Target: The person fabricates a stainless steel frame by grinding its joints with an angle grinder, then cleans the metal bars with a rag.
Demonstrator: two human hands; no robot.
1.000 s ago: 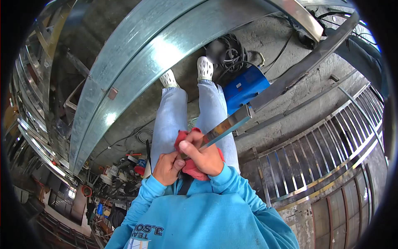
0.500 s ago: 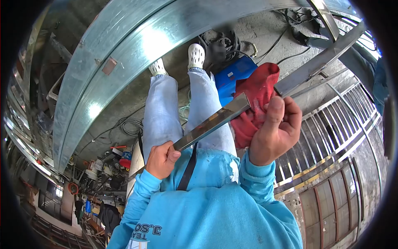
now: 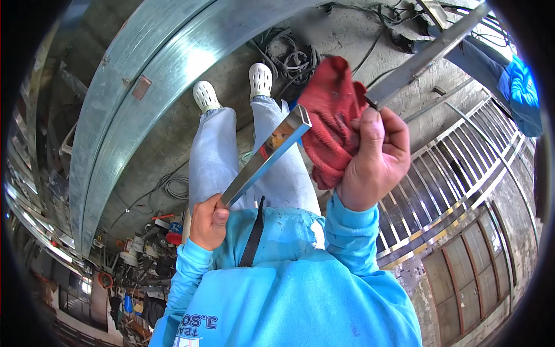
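Observation:
My left hand (image 3: pixel 208 222) is closed around the lower end of a shiny rectangular metal tube (image 3: pixel 263 156), which slants up to the right over my legs. Its open end shows, with a brownish reflection along the side. My right hand (image 3: pixel 374 156) is raised to the right of the tube, thumb pressed against curled fingers. A red fabric work glove (image 3: pixel 329 127) hangs at these fingers, just beyond the tube's end. At the thumb tip a small dark sliver shows, beside the near end of a grey metal bar (image 3: pixel 416 63). What else the pinch holds, I cannot tell.
Large curved galvanized beams (image 3: pixel 136 121) sweep across the left. A barred metal grating (image 3: pixel 451 168) lies at right. Cables (image 3: pixel 292 58) coil on the concrete floor. Another person's blue sleeve (image 3: pixel 523 95) is at the far right. Tools and buckets (image 3: pixel 139 248) crowd the lower left.
The tube has tilted more upright, its open end swinging up and left. My right hand and the red glove have moved up and left. The view has shifted slightly.

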